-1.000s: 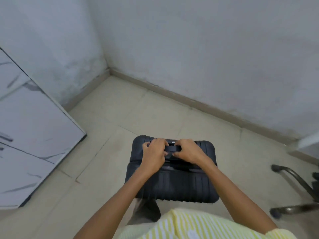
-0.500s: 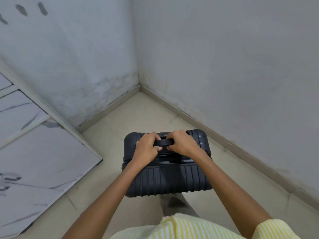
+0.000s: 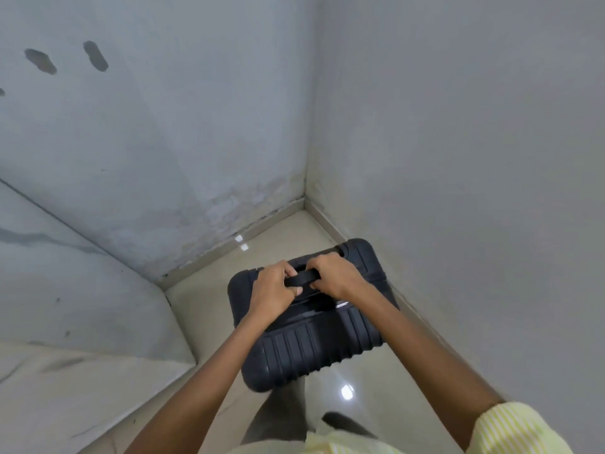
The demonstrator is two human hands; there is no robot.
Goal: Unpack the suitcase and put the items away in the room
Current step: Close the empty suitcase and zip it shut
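I see both hands — left hand (image 3: 273, 291) and right hand (image 3: 337, 276) — curled tight around the black suitcase (image 3: 314, 342) handle (image 3: 301, 277), near the far corner.

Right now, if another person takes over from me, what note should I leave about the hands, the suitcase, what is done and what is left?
Hands: the left hand and the right hand both grip the top handle, one at each end.
Things: the dark ribbed suitcase is upright and looks closed, near the room corner, close to the wall on the right. Whether it rests on the floor or is lifted, I cannot tell.
Done: nothing is unpacked, and no items are in view.
Left: lay the suitcase down, open it, take the items out and put them away.
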